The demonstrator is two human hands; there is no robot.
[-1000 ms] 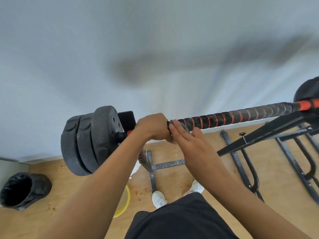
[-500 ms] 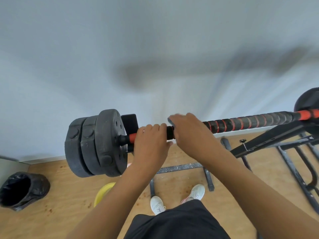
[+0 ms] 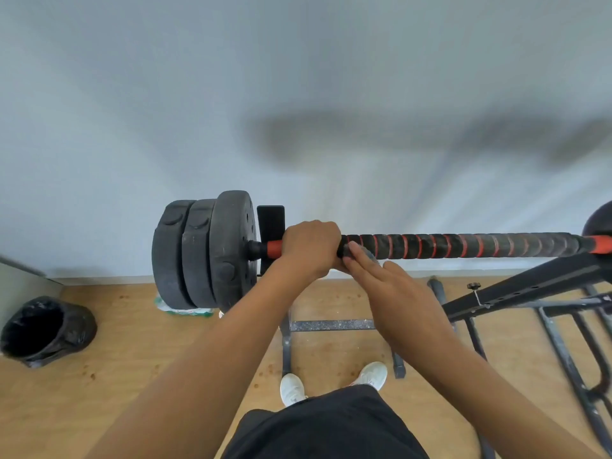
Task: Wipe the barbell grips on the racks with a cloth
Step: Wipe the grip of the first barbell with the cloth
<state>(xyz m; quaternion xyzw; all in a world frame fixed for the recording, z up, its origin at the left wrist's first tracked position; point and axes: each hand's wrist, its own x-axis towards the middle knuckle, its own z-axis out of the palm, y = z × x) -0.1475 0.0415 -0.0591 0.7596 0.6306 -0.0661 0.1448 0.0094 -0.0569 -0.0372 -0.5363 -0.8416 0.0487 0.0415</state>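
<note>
Fingers point(image 3: 357, 261) of the right hand point(image 3: 394, 293) lie straight and close together, pressing a small grey cloth point(image 3: 370, 255) up against the near underside of the grip point(image 3: 463, 245). Only a corner of the cloth shows past the fingertips. The left hand point(image 3: 309, 248) is curled fully round the bar point(image 3: 273, 248), just beside the right hand, at the left end of the black, red-striped grip. It appears to be steadying the bar. The bar lies level across the rack point(image 3: 530, 283), its left end by the rack's left upright, with the plates point(image 3: 205, 253) hanging outside that upright. Below are the wooden floor point(image 3: 132, 342) and a lined bin point(image 3: 43, 329) at its left edge.

The step in hand looks like wiping the grip's left end, and nearly all of the grip to the right seems yet to be covered. The next move probably calls for sliding the cloth rightward along the wrap while working it round the bar, so that the top and far side get wiped too. The left hand would need to hold firm to stop the bar rolling on the rack. With flat fingers alone the cloth could slip off, so a closer wrap round the grip may serve better.
</note>
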